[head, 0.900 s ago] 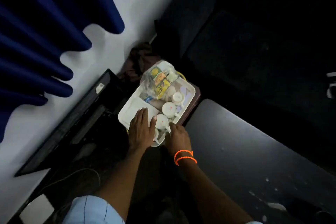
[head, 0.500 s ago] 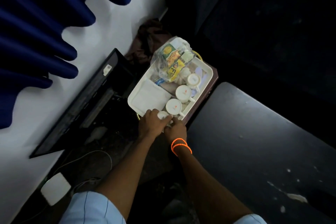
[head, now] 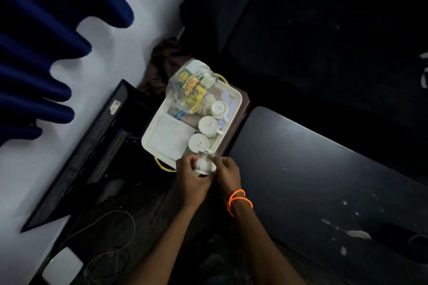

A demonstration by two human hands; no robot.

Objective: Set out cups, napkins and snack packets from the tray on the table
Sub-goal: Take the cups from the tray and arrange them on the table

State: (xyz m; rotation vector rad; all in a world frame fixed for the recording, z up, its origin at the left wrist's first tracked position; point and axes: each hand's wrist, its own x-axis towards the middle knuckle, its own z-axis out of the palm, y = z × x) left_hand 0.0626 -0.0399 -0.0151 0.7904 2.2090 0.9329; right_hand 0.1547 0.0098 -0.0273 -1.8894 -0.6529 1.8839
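A white tray (head: 152,132) sits on a small brown stand. It holds three white cups (head: 208,124), a flat white napkin stack (head: 170,137) and a clear bag of yellow-green snack packets (head: 191,87). At the tray's near edge, my left hand (head: 191,174) and my right hand (head: 228,173) both grip one white cup (head: 203,164), lifted just off the tray and tilted. The dark table (head: 324,183) lies to the right of the tray.
A black flat screen (head: 85,152) leans against the white wall at left, with cables and a white box (head: 62,266) on the floor. Blue curtain folds hang at upper left. A brown cloth (head: 164,58) lies behind the tray. White smears mark the table.
My hands moved from the tray's inside to its near edge and closed together on a cup, which is now raised off the tray. The view shifted.
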